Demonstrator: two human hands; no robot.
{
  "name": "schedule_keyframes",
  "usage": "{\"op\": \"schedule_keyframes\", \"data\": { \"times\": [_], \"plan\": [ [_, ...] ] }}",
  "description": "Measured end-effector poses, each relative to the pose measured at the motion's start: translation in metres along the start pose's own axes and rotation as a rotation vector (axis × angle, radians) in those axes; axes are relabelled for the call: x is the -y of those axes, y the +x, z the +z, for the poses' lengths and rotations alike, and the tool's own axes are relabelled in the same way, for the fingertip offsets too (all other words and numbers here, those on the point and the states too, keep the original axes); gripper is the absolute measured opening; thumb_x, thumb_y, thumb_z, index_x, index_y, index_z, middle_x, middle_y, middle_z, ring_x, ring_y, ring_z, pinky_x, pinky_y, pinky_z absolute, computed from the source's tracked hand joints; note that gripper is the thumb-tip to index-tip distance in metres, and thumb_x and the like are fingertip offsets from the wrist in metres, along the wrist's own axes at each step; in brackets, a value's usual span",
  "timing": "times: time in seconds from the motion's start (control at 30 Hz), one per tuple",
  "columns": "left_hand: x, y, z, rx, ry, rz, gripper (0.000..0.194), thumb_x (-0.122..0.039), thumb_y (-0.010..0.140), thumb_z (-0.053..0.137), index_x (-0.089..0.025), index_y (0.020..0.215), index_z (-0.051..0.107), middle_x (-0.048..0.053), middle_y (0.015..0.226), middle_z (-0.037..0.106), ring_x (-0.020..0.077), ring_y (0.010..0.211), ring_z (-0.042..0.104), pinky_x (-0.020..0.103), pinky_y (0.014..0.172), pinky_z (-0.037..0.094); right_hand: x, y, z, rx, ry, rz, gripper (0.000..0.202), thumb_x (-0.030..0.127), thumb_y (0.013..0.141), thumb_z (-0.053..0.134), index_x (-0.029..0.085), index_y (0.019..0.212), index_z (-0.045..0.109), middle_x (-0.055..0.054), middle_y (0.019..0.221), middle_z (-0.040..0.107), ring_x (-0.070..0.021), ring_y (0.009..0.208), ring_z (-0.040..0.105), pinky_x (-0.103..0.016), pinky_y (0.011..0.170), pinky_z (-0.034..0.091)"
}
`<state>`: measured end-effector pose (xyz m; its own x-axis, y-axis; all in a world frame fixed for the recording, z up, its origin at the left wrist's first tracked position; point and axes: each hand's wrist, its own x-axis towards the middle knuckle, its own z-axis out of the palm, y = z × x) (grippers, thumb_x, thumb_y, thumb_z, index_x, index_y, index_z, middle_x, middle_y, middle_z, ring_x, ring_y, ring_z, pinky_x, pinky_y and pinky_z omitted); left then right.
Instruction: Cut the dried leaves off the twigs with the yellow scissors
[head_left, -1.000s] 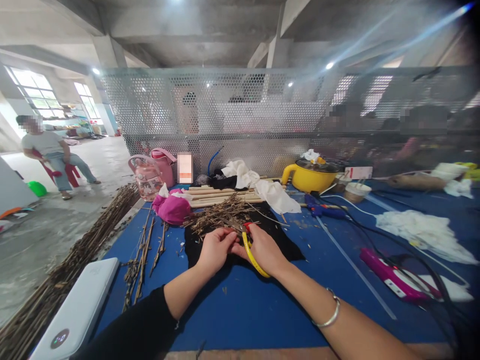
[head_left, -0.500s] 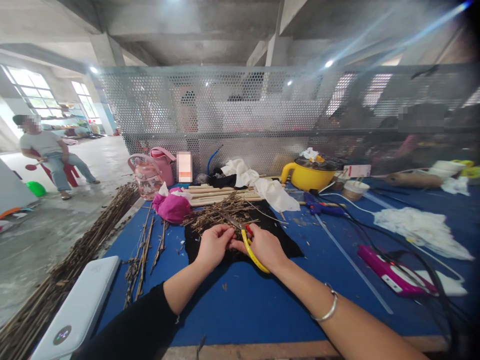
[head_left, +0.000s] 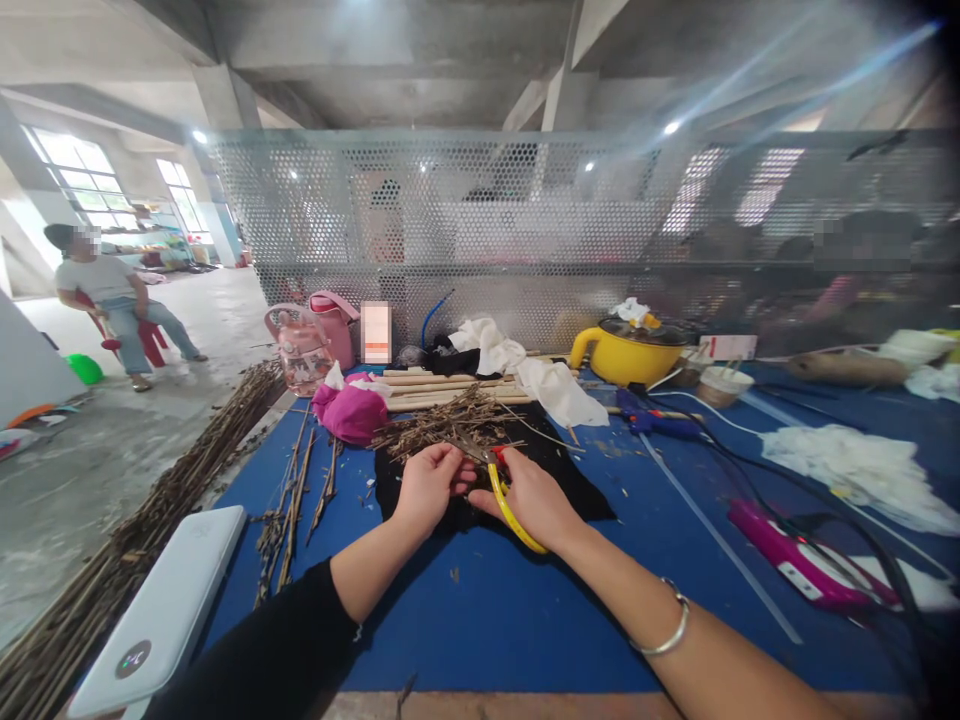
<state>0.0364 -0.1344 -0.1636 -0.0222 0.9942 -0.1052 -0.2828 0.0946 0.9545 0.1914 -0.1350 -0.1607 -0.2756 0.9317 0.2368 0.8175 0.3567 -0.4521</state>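
My right hand is wrapped around a pair of scissors with yellow handles and a red part near the pivot. Their blades point up and left over a heap of dry brown twigs. Close beside the blades, my left hand has its thumb and fingers pinched together; whatever lies between them is too small or hidden to name. Under both hands and the twigs spreads a black cloth, on a blue tabletop.
Left of the cloth are loose dry stalks, a white power bank and a magenta cloth bundle. Pale sticks lie behind. To the right are a blue glue gun, yellow pot and magenta power strip. A person sits far left.
The whole view has shifted slightly, with things standing a little farther right. My hands have moved slightly apart, and the left fingers are a bit higher by the blades.
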Motion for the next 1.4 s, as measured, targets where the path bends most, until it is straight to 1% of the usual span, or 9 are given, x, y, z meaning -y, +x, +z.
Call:
{"op": "schedule_keyframes", "data": {
  "times": [0.2,0.33,0.5,0.73,0.87,1.0,1.1,1.2,1.4],
  "plan": [
    [0.007,-0.001,0.000,0.064,0.045,0.028,0.026,-0.036,0.064,0.068,-0.013,0.076,0.063,0.000,0.060,0.062,0.0084,0.052,0.056,0.019,0.050,0.046,-0.001,0.000,0.001,-0.041,0.001,-0.043,0.049,0.056,0.065,0.063,0.017,0.091,0.049,-0.008,0.090,0.060,-0.0215,0.085,0.058,-0.029,0.070,0.039],
    [0.008,-0.002,0.000,0.081,0.112,0.076,0.029,-0.040,0.064,0.067,-0.013,0.073,0.063,-0.001,0.058,0.060,0.0082,0.049,0.053,0.019,0.047,0.044,-0.001,-0.001,0.001,-0.008,-0.046,-0.001,0.048,0.058,0.068,0.059,0.018,0.092,0.048,-0.007,0.085,0.062,-0.0226,0.080,0.061,-0.027,0.062,0.038],
    [0.007,-0.001,0.001,0.074,0.064,0.041,0.033,-0.044,0.061,0.068,-0.014,0.071,0.060,-0.002,0.058,0.058,0.0073,0.048,0.051,0.019,0.049,0.045,0.001,-0.001,-0.002,0.024,-0.126,0.087,0.048,0.063,0.069,0.055,0.020,0.089,0.048,-0.005,0.077,0.065,-0.0250,0.076,0.063,-0.026,0.055,0.032],
    [0.012,0.002,0.001,0.054,0.050,-0.023,0.037,-0.046,0.060,0.068,-0.013,0.069,0.057,-0.003,0.056,0.056,0.0052,0.046,0.049,0.017,0.046,0.042,0.003,0.002,-0.005,0.075,-0.148,0.133,0.046,0.065,0.068,0.053,0.021,0.081,0.052,-0.005,0.074,0.066,-0.0225,0.072,0.063,-0.025,0.052,0.029],
    [0.009,0.003,0.000,0.011,0.044,-0.017,0.038,-0.048,0.062,0.066,-0.013,0.074,0.056,-0.002,0.057,0.057,0.0058,0.046,0.051,0.017,0.044,0.041,0.000,0.004,-0.005,0.039,-0.122,0.151,0.046,0.065,0.068,0.054,0.021,0.080,0.053,-0.005,0.073,0.065,-0.0218,0.070,0.062,-0.025,0.052,0.028],
    [0.007,0.003,-0.001,0.008,0.019,0.009,0.038,-0.049,0.063,0.065,-0.014,0.071,0.054,-0.001,0.057,0.058,0.0064,0.046,0.051,0.018,0.044,0.041,-0.002,0.002,-0.006,0.030,-0.059,0.102,0.050,0.063,0.068,0.056,0.019,0.092,0.052,-0.006,0.080,0.065,-0.0219,0.072,0.062,-0.025,0.055,0.032],
    [0.008,0.004,0.000,0.018,0.020,0.031,0.035,-0.045,0.062,0.066,-0.013,0.071,0.055,-0.002,0.056,0.057,0.0054,0.045,0.050,0.017,0.045,0.041,-0.003,0.000,-0.005,0.047,0.013,0.030,0.053,0.060,0.065,0.061,0.018,0.096,0.052,-0.008,0.088,0.063,-0.0232,0.081,0.060,-0.026,0.063,0.037],
    [0.008,0.004,0.002,0.036,0.042,0.026,0.033,-0.042,0.061,0.068,-0.013,0.070,0.056,-0.002,0.057,0.057,0.0053,0.046,0.050,0.017,0.046,0.041,-0.005,0.000,-0.003,0.020,0.039,-0.008,0.053,0.057,0.063,0.064,0.017,0.095,0.053,-0.009,0.089,0.062,-0.0239,0.085,0.059,-0.028,0.068,0.038],
    [0.007,0.000,0.004,0.094,0.125,0.028,0.031,-0.040,0.065,0.065,-0.012,0.076,0.059,-0.002,0.058,0.057,0.0068,0.048,0.051,0.018,0.046,0.042,-0.005,0.001,-0.005,-0.036,-0.037,-0.081,0.049,0.059,0.062,0.063,0.018,0.086,0.051,-0.008,0.086,0.060,-0.0221,0.079,0.058,-0.028,0.066,0.038]
  ]
}}
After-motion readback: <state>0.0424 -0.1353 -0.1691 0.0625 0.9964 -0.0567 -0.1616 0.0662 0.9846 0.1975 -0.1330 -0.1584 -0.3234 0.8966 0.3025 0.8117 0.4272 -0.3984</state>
